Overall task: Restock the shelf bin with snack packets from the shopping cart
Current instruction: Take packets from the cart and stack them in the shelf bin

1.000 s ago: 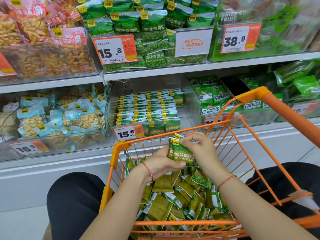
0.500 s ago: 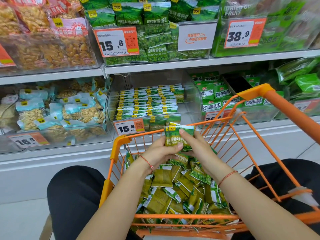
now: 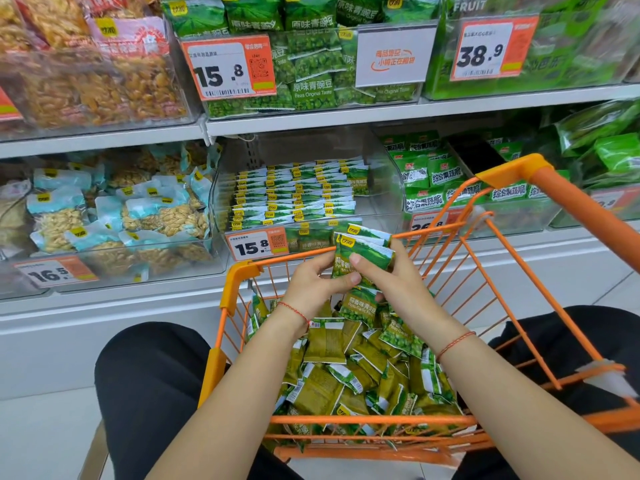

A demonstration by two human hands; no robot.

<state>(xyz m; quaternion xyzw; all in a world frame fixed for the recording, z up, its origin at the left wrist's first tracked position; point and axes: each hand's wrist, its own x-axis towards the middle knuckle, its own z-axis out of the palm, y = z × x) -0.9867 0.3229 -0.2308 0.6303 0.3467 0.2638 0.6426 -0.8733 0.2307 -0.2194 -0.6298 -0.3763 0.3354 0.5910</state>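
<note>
Both my hands hold a small stack of green pea snack packets (image 3: 367,252) above the front rim of the orange shopping cart (image 3: 239,271). My left hand (image 3: 311,289) pinches the stack from the left, and my right hand (image 3: 394,282) grips it from the right with the thumb on its face. Below them the cart holds a loose heap of the same green packets (image 3: 360,372). Straight ahead on the lower shelf stands the clear shelf bin (image 3: 388,188) with a 15.8 price tag, with neat rows of packets (image 3: 294,195) filling its left and middle part.
Clear bins of nut packets (image 3: 114,216) stand left of the target bin, and bins of green vegetable-crisp packs (image 3: 436,181) to its right. The upper shelf (image 3: 311,116) carries more pea packets. My knees in black trousers (image 3: 149,375) flank the cart.
Both hands have lifted the packet stack from just above the heap up to the cart's front rim, closer to the bin. The stack now stands more upright.
</note>
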